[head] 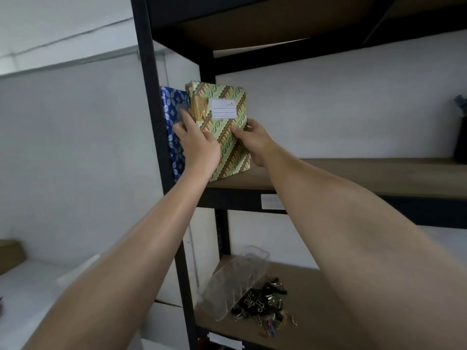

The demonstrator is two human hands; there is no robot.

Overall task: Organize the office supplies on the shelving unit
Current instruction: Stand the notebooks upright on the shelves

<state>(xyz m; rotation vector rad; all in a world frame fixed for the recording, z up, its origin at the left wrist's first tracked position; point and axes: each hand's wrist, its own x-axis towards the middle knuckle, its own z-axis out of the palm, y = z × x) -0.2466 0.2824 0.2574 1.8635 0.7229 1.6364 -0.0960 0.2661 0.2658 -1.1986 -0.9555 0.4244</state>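
Observation:
A green and brown patterned notebook (228,127) with a white label stands upright at the left end of the middle shelf (353,175). A blue patterned notebook (173,117) stands to its left, against the black upright post (154,104). My left hand (195,145) rests against the blue notebook and the left edge of the green one, fingers reaching between them. My right hand (252,140) grips the green notebook's right edge, thumb on the cover.
On the lower shelf (310,299) a clear plastic box (232,281) lies tipped over beside a spilled pile of black binder clips and coloured paper clips (262,306). A dark pot (460,140) stands at the middle shelf's far right. A white surface lies to the left.

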